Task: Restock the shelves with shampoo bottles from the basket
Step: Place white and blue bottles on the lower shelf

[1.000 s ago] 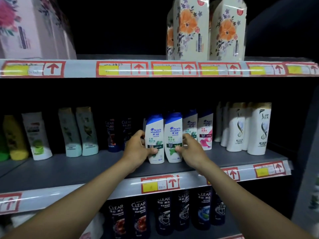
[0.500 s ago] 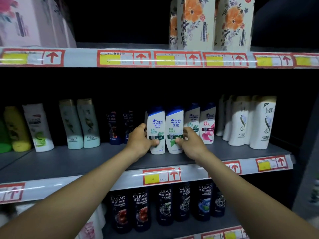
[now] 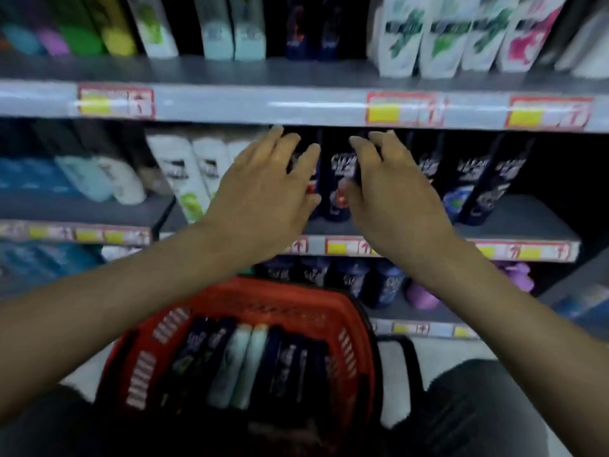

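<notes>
Both hands were raised before the middle grey metal shelf point(image 3: 514, 222) – the left hand point(image 3: 263, 192) with fingers spread and straight, grasping nothing, the right hand point(image 3: 392, 196) with fingers loosely bent near a dark, black-labelled shampoo bottle point(image 3: 336, 179) standing upright on that shelf; whether either hand touched it could not be told through the blur. Further dark bottles stood in a row to the right of it. The red plastic slotted basket point(image 3: 356, 344) sat low in view, between the forearms, holding dark bottles and two pale teal shampoo bottles point(image 3: 240, 364) lying side by side. On the upper shelf point(image 3: 296, 72) stood white shampoo bottles with green and pink labels point(image 3: 461, 37). Red-and-yellow price tags point(image 3: 402, 108) lined the shelf edges.
</notes>
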Tool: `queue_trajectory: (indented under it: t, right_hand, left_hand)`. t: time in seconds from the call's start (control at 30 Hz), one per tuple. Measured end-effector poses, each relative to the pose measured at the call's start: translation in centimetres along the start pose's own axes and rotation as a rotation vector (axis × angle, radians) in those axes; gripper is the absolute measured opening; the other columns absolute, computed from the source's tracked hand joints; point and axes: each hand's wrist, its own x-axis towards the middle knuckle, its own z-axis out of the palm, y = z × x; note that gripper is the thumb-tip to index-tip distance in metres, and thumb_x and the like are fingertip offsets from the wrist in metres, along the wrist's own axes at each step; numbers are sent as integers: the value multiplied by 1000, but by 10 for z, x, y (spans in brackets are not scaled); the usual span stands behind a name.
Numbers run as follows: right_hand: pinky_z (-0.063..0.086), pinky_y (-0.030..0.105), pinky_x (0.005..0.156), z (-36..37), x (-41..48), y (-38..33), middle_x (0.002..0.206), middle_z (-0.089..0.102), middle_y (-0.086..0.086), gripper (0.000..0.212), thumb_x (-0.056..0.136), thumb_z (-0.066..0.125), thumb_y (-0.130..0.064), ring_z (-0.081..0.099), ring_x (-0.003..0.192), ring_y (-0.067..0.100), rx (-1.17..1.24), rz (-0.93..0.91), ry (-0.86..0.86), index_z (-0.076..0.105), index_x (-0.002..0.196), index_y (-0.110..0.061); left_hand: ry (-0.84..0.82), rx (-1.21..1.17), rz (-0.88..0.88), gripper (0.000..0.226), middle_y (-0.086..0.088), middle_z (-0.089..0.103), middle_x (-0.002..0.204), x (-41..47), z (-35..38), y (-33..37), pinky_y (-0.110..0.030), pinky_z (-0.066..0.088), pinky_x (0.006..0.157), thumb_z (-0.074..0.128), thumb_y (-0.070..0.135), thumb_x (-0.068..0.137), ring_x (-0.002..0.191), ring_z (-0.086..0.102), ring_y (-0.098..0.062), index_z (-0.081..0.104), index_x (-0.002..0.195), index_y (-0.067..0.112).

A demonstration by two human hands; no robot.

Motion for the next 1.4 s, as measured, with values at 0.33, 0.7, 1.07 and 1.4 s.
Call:
queue_trajectory:
  t: [0.33,0.7,1.07,1.4]
  right_hand:
    - [34,44,109,151,-113,-71,152,26,13,55,100,43,-31,25,142,32,70,-18,-417,27,149,-11]
    - [43,31,94,279,-192,-38,133,56,19,39,95,50,-8,55,119,31,21,183,-1434,52,133,-3]
    - [30,38,112,343,-232,-30,152,33,17,48,101,42,-17,37,138,33,-111,127,-1653,33,147,-4]
    - [30,40,112,335,-214,-21,158,20,16,60,101,43,-20,28,142,32,22,279,-1762,15,153,-12]
  left_hand:
    - [-455,-35,-83,58,-19,40,140,-185,106,-43,-47,36,106,40,38,94,131,35,-36,31,144,9]
    - [-1515,-584,-63,31,-11,62,123,-251,256,-33,-36,46,95,51,23,97,111,59,-28,61,123,10]
    - [-1686,-595,-151,68,-18,34,148,-292,321,4,-33,38,101,49,37,97,131,41,-32,16,147,4]
    - [-1680,-895,-296,27,-2,67,104,-287,309,-18,-39,53,85,61,26,73,98,65,-23,63,97,39]
